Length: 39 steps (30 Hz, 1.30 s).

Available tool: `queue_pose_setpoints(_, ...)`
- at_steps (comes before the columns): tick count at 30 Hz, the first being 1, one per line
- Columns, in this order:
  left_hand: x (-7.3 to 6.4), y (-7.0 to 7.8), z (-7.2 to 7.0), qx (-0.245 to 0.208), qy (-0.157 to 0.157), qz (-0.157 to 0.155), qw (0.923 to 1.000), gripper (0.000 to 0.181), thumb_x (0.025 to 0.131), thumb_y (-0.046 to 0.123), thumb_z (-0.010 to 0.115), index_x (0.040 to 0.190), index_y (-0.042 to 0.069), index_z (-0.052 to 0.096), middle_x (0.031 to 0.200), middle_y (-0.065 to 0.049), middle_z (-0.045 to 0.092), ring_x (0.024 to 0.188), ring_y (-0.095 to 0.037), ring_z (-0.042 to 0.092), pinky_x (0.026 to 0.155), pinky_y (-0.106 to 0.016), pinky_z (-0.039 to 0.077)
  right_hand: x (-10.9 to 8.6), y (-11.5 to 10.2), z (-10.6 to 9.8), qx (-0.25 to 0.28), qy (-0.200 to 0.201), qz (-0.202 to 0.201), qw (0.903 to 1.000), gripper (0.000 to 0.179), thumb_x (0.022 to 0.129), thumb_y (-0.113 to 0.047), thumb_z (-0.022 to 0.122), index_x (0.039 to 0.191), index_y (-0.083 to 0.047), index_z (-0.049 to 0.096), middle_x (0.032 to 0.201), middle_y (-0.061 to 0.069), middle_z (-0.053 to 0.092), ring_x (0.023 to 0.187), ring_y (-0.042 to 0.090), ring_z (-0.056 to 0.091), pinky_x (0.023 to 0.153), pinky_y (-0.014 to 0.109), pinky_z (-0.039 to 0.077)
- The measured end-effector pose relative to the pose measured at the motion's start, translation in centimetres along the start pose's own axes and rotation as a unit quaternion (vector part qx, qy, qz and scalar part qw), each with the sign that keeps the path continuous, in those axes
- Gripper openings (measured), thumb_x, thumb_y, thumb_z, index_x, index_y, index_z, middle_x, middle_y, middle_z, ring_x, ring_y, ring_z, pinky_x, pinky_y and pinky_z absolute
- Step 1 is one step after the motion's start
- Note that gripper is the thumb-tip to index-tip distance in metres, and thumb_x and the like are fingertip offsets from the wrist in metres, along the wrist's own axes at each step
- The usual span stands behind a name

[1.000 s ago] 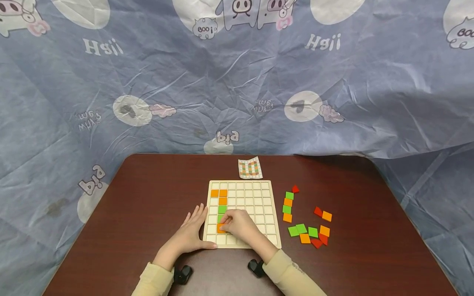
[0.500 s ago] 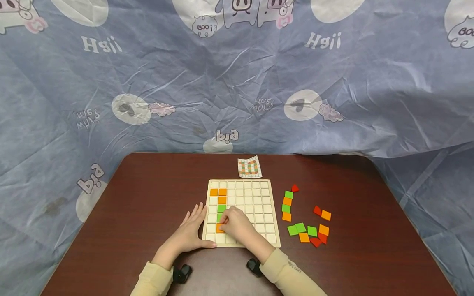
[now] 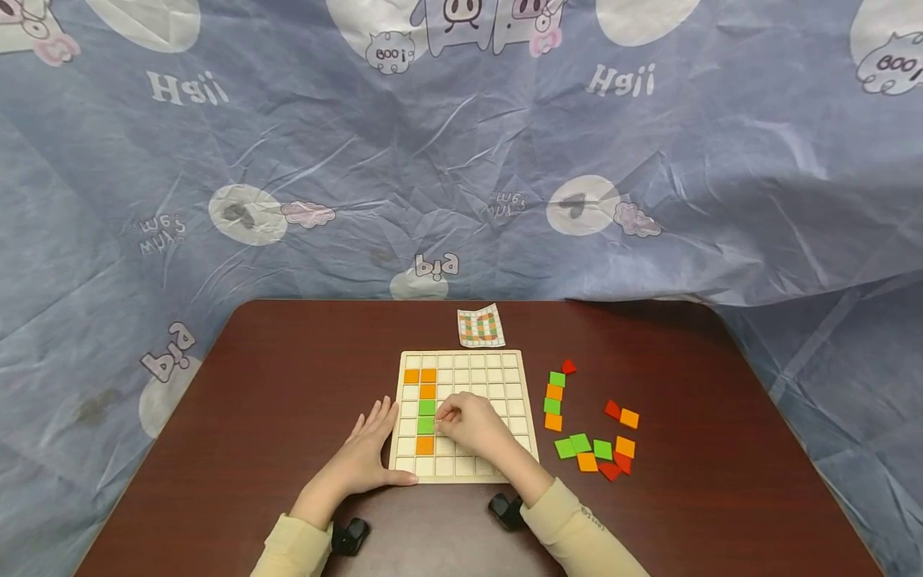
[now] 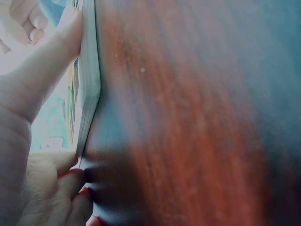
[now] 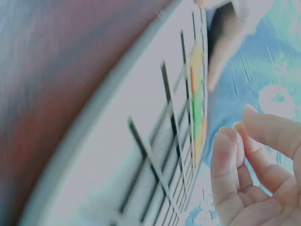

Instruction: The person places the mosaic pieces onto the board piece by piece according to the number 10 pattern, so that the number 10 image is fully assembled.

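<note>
A pale wooden grid board (image 3: pixel 513 391) lies on the table, with orange and green square tiles set in cells on its left side. My left hand (image 3: pixel 363 461) rests against the board's left edge, fingers spread and thumb along the near-left corner; the left wrist view shows the thumb (image 4: pixel 56 54) on the board's side. Over the board, just right of the green tiles (image 3: pixel 426 417), is my right hand (image 3: pixel 476 425), with loosely bent fingers. The right wrist view shows nothing between its fingertips (image 5: pixel 225 136). Nearest the front of that column sits an orange tile (image 3: pixel 425 445).
Loose green, orange and red tiles lie right of the board, some in a short column (image 3: pixel 553 393), others in a scattered cluster (image 3: pixel 602 450). A small printed pattern card (image 3: pixel 481 326) lies behind the board. A patterned blue cloth (image 3: pixel 433 160) hangs behind the table.
My right hand has let go of the front orange tile and moved slightly right and away from it. That tile stays in its cell. My left hand keeps its place at the board.
</note>
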State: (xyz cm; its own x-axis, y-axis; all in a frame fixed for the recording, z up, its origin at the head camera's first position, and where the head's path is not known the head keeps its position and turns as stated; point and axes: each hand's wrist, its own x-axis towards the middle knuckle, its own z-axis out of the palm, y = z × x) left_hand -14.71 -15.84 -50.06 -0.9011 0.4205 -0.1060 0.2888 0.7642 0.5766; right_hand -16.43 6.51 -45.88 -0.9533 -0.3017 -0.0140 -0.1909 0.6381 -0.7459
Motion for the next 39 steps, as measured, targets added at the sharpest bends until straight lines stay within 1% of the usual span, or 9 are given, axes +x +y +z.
queue_pose_setpoints(5,0.0,0.0,0.0,-0.005,-0.005,-0.005,1.0000,0.124,0.067,0.053,0.087,0.155,-0.003,0.020,0.162,-0.026,0.012,0.152,-0.040,0.011,0.121,-0.061,0.011,0.3,1.4,-2.7,0.024,0.022,0.035,0.9988,0.005,0.088,-0.015,0.073,0.089,-0.010,0.072,0.079,-0.003,0.064,0.068,0.009,0.055,0.063,0.023,0.047)
queue_pose_setpoints(7,0.0,0.0,0.0,-0.006,-0.008,-0.008,0.9999,0.124,0.067,0.053,0.087,0.156,-0.002,0.019,0.163,-0.024,0.011,0.152,-0.039,0.010,0.121,-0.060,0.010,0.5,2.3,-3.9,0.024,0.040,0.052,0.9975,0.005,0.088,-0.015,0.074,0.090,-0.010,0.073,0.079,-0.002,0.065,0.069,0.010,0.057,0.064,0.025,0.048)
queue_pose_setpoints(10,-0.1,0.0,0.1,-0.007,-0.007,-0.008,0.9999,0.124,0.067,0.052,0.087,0.156,-0.001,0.019,0.163,-0.024,0.011,0.152,-0.039,0.010,0.121,-0.060,0.009,0.6,3.9,-5.9,0.025,0.060,0.075,0.9951,0.008,0.089,-0.014,0.072,0.094,-0.009,0.073,0.085,0.001,0.069,0.075,0.012,0.062,0.067,0.028,0.052)
queue_pose_setpoints(15,-0.1,0.0,0.1,-0.006,-0.008,-0.006,0.9999,0.123,0.067,0.053,0.086,0.156,-0.001,0.020,0.163,-0.024,0.012,0.152,-0.039,0.010,0.121,-0.060,0.010,0.5,7.1,-8.9,0.013,0.086,0.111,0.9900,0.014,0.092,-0.018,0.069,0.103,-0.008,0.072,0.098,0.008,0.071,0.088,0.020,0.066,0.076,0.036,0.056)
queue_pose_setpoints(19,-0.1,0.1,0.0,-0.005,-0.007,-0.004,1.0000,0.124,0.067,0.053,0.086,0.156,-0.002,0.020,0.163,-0.025,0.012,0.152,-0.040,0.011,0.121,-0.060,0.010,0.3,9.2,-10.4,-0.013,0.102,0.133,0.9857,0.017,0.093,-0.018,0.068,0.105,-0.006,0.071,0.104,0.013,0.069,0.093,0.026,0.065,0.079,0.039,0.056)
queue_pose_setpoints(24,-0.2,0.1,-0.1,-0.007,-0.003,0.000,1.0000,0.124,0.066,0.052,0.087,0.155,-0.003,0.021,0.162,-0.025,0.013,0.152,-0.040,0.012,0.121,-0.061,0.010,0.1,10.6,-11.1,-0.050,0.104,0.148,0.9822,0.022,0.092,-0.015,0.068,0.109,-0.002,0.069,0.113,0.019,0.062,0.097,0.031,0.062,0.080,0.042,0.055)
queue_pose_setpoints(27,-0.2,0.1,-0.1,-0.008,-0.004,-0.002,1.0000,0.123,0.067,0.052,0.087,0.156,-0.002,0.020,0.163,-0.024,0.013,0.152,-0.039,0.011,0.121,-0.060,0.010,0.0,11.1,-11.1,-0.054,0.100,0.163,0.9801,0.025,0.092,-0.014,0.069,0.113,-0.001,0.069,0.115,0.021,0.060,0.098,0.031,0.060,0.082,0.043,0.055)
queue_pose_setpoints(31,-0.2,0.0,0.0,-0.013,-0.007,-0.006,0.9999,0.122,0.067,0.052,0.087,0.156,0.000,0.020,0.164,-0.022,0.012,0.152,-0.038,0.011,0.122,-0.059,0.009,0.1,11.5,-11.0,-0.048,0.097,0.178,0.9782,0.028,0.090,-0.011,0.071,0.115,0.000,0.069,0.115,0.021,0.061,0.095,0.030,0.060,0.082,0.042,0.055)
queue_pose_setpoints(39,-0.2,-0.1,0.1,-0.007,-0.007,-0.008,0.9999,0.123,0.067,0.052,0.086,0.156,0.001,0.020,0.164,-0.021,0.012,0.153,-0.037,0.010,0.122,-0.058,0.009,0.1,12.0,-11.2,-0.061,0.094,0.187,0.9761,0.032,0.088,-0.010,0.073,0.117,0.001,0.069,0.117,0.021,0.058,0.095,0.031,0.055,0.084,0.044,0.051)
